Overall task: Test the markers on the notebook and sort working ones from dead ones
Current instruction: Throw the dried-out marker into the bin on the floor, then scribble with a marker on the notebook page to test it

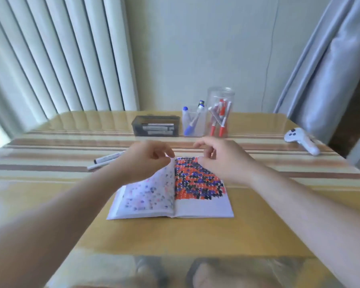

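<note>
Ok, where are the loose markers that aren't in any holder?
Head view: the two loose markers lie on the table at left, beside the left hand and left of the notebook.

A home room, glossy striped table (pixel 195 235) filling the centre, white radiator (pixel 56 55) at upper left, grey curtain (pixel 328 59) at upper right, plain pale wall (pixel 195 48) between them
</note>
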Demonstrator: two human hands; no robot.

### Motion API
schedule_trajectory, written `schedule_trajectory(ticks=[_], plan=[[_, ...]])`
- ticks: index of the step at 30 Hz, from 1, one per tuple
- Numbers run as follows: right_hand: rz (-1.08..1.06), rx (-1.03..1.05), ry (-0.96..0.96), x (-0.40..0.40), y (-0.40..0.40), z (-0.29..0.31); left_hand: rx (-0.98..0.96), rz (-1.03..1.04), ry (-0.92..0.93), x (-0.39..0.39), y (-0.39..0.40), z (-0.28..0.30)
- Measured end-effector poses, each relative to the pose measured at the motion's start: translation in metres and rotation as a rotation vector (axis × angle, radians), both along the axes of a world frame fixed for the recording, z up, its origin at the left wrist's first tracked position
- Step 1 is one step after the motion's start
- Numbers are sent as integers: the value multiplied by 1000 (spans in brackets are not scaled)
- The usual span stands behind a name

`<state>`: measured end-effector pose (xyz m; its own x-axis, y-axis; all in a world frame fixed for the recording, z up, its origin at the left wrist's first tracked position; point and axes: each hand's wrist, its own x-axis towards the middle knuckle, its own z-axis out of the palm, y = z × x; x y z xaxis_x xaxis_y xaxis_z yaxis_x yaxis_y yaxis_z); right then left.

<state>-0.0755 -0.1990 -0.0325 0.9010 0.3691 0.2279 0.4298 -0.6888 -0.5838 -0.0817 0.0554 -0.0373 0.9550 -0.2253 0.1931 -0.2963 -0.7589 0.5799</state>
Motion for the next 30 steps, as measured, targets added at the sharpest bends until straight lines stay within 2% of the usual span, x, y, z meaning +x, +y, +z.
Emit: schedule_trajectory(ticks=[3, 5, 9, 15, 21, 23, 25, 27, 29, 30], plan=[[89, -247, 98, 38, 30, -11, 112, 151, -12, 8, 59, -12], [89, -286, 138, 54, 43, -27, 216, 240, -49, 16, 96, -20], [9, -283, -15, 66, 47, -53, 377, 325, -69, 29, 136, -36], [97, -58, 111, 76, 29, -62, 394, 321, -35, 27, 133, -47], [130, -47, 91, 76, 26, -66, 613, 280, 74, 29, 123, -26], [154, -15, 54, 73, 26, -67, 498, 309, 68, 26, 105, -6], [181, 44, -133, 72, 25, -65, 238, 298, 71, 26, 77, 11], [232, 88, -335, 68, 24, -58, -203, 182, 198, 28, 42, 23], [298, 126, -429, 61, 27, -51, -684, -8, 443, 33, 7, 25], [326, 170, -447, 58, 28, -50, -853, -95, 557, 36, -10, 23]])
